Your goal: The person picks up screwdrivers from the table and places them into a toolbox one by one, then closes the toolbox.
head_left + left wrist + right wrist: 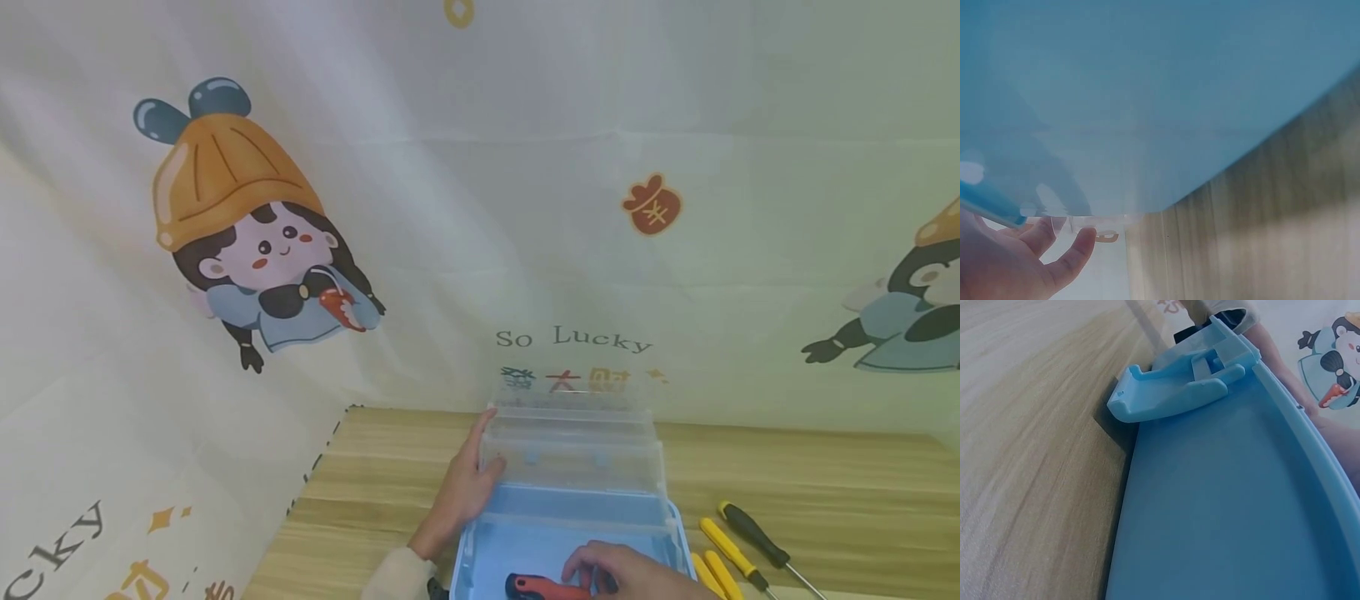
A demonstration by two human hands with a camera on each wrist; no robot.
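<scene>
Head view: I see the left hand (467, 485) gripping the clear lid (573, 471), probably to steady it, the right hand (628, 572) holding a red-and-black tool (546, 588), blue box (498, 550) beneath.

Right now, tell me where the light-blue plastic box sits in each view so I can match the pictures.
Head: the light-blue plastic box is at the bottom, right of centre, cut off by the lower edge.
Left wrist: the box fills most of the upper part.
Right wrist: the box covers the centre and lower right.
Shared landmark: the light-brown wood-grain tabletop, at lower right in left wrist, at left in right wrist.
</scene>
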